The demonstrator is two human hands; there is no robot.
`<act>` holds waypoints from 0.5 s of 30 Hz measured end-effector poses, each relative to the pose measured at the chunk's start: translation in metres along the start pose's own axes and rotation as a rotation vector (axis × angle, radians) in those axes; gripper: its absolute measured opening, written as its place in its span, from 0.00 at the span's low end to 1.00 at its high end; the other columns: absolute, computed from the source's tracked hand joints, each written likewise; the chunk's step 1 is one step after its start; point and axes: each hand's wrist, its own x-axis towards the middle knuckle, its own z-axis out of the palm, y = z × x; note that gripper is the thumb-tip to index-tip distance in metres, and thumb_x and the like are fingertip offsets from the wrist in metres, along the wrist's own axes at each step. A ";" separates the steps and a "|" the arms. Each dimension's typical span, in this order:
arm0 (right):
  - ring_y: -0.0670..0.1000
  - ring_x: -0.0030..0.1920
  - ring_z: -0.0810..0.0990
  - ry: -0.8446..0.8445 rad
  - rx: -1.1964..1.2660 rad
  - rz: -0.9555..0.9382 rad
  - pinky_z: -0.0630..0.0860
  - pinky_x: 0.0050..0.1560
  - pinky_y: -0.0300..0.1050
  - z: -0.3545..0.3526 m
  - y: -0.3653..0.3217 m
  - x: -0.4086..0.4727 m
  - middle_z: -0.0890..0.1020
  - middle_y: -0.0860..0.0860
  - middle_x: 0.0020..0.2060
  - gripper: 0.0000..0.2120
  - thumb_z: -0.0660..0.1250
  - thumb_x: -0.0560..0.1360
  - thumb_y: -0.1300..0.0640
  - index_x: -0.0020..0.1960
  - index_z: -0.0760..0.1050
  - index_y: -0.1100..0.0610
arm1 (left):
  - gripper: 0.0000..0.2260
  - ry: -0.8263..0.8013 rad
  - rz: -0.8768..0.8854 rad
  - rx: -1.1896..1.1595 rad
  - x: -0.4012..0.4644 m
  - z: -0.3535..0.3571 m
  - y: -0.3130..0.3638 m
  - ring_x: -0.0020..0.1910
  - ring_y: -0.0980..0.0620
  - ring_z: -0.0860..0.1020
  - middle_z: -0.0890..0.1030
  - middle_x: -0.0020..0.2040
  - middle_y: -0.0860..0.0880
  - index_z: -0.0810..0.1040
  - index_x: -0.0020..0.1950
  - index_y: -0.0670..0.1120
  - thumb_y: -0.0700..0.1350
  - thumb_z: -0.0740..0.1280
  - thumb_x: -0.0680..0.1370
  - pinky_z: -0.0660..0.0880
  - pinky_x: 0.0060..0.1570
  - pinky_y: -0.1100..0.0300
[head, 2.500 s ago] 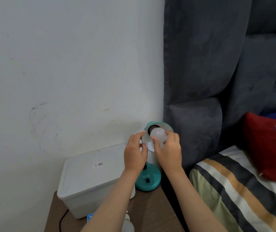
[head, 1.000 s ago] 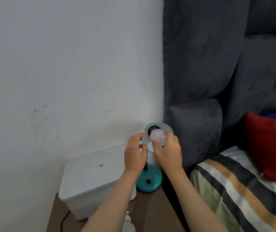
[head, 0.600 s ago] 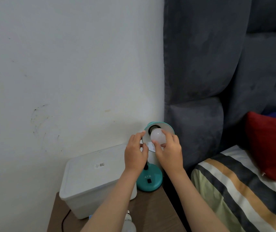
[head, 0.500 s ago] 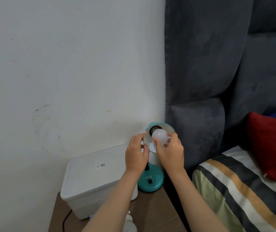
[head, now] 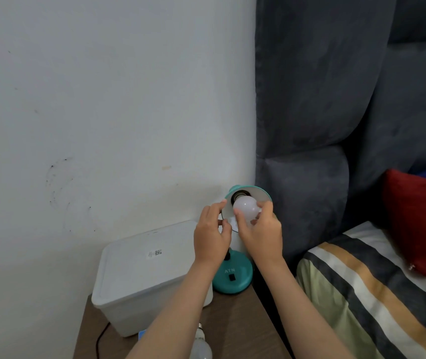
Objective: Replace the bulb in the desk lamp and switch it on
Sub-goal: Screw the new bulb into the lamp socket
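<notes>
A teal desk lamp stands on the wooden nightstand, its round base [head: 233,277] carrying a black switch. Its shade [head: 256,191] is tilted up towards me. A white bulb [head: 245,207] sits at the dark socket inside the shade. My right hand [head: 261,233] grips the bulb with thumb and fingers around its globe. My left hand [head: 210,235] holds the left rim of the shade between thumb and fingers. A second white bulb [head: 201,347] lies on the nightstand near the bottom edge, partly hidden by my left forearm.
A white lidded plastic box [head: 144,273] fills the left of the nightstand [head: 235,320], with a black cable [head: 100,338] in front of it. A white wall is behind. A dark padded headboard [head: 323,125] and a striped bed [head: 377,294] with a red pillow [head: 416,221] are at the right.
My right hand's fingers have shifted around the bulb, which stays at the socket. The left hand has kept its hold on the shade. The view has drifted slightly.
</notes>
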 end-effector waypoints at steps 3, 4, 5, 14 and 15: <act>0.56 0.40 0.80 0.030 -0.035 -0.036 0.77 0.32 0.45 0.003 -0.005 -0.003 0.74 0.58 0.52 0.21 0.70 0.72 0.48 0.57 0.71 0.61 | 0.18 -0.001 0.006 -0.009 0.001 0.000 0.001 0.39 0.56 0.78 0.75 0.50 0.52 0.73 0.61 0.49 0.35 0.65 0.73 0.75 0.39 0.65; 0.56 0.41 0.80 0.023 -0.028 -0.063 0.79 0.33 0.46 0.003 -0.006 -0.004 0.73 0.58 0.54 0.19 0.69 0.73 0.50 0.59 0.72 0.59 | 0.18 -0.003 0.003 -0.011 0.001 0.000 0.001 0.39 0.56 0.78 0.76 0.51 0.52 0.73 0.61 0.49 0.35 0.65 0.73 0.75 0.39 0.65; 0.55 0.42 0.81 0.009 -0.010 -0.095 0.80 0.35 0.46 0.003 -0.006 -0.004 0.73 0.57 0.56 0.17 0.69 0.74 0.52 0.59 0.73 0.56 | 0.18 -0.003 0.001 -0.011 0.001 0.000 0.001 0.39 0.56 0.78 0.76 0.51 0.52 0.73 0.61 0.49 0.35 0.65 0.73 0.76 0.39 0.64; 0.53 0.35 0.82 0.008 0.024 -0.046 0.70 0.31 0.34 -0.003 0.003 -0.002 0.79 0.57 0.47 0.22 0.72 0.70 0.47 0.56 0.73 0.61 | 0.19 0.009 0.020 -0.014 0.001 -0.001 -0.002 0.40 0.56 0.78 0.76 0.51 0.51 0.73 0.61 0.48 0.34 0.65 0.73 0.78 0.41 0.61; 0.54 0.36 0.82 0.012 -0.004 -0.043 0.72 0.31 0.37 -0.002 0.002 -0.001 0.79 0.57 0.48 0.22 0.71 0.71 0.46 0.55 0.73 0.61 | 0.19 0.009 0.020 -0.015 0.002 -0.001 -0.002 0.40 0.56 0.78 0.76 0.51 0.51 0.73 0.61 0.48 0.34 0.65 0.73 0.78 0.41 0.61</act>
